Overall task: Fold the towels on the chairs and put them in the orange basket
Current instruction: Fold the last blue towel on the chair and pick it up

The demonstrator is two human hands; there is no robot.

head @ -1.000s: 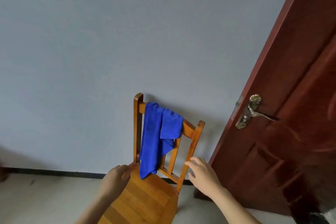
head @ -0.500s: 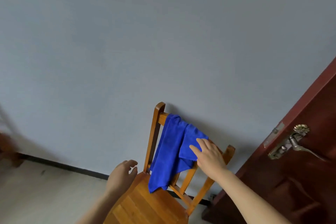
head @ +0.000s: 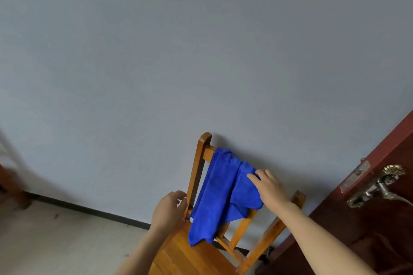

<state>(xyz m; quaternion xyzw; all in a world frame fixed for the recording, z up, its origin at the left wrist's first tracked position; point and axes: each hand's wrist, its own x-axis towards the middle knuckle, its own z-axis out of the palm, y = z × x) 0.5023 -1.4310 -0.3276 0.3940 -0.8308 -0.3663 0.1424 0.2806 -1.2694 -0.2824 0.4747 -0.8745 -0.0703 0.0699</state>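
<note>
The blue towel (head: 223, 196) hangs long-ways down from the top bar of the chair (head: 183, 257); the right hand (head: 271, 187) lies on it up by that bar, fingers straight, so it is nearest; the left hand (head: 168, 210) curls beside the chair's left post; gripping or not, I cannot tell.

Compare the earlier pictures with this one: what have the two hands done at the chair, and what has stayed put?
The right hand rose from beside the right post of the chair onto the blue towel, fingers laid on the cloth at the top rail. The left hand moved up from the seat edge to the left post; a grip there is unclear. The towel still hangs over the backrest, unlifted.
</note>
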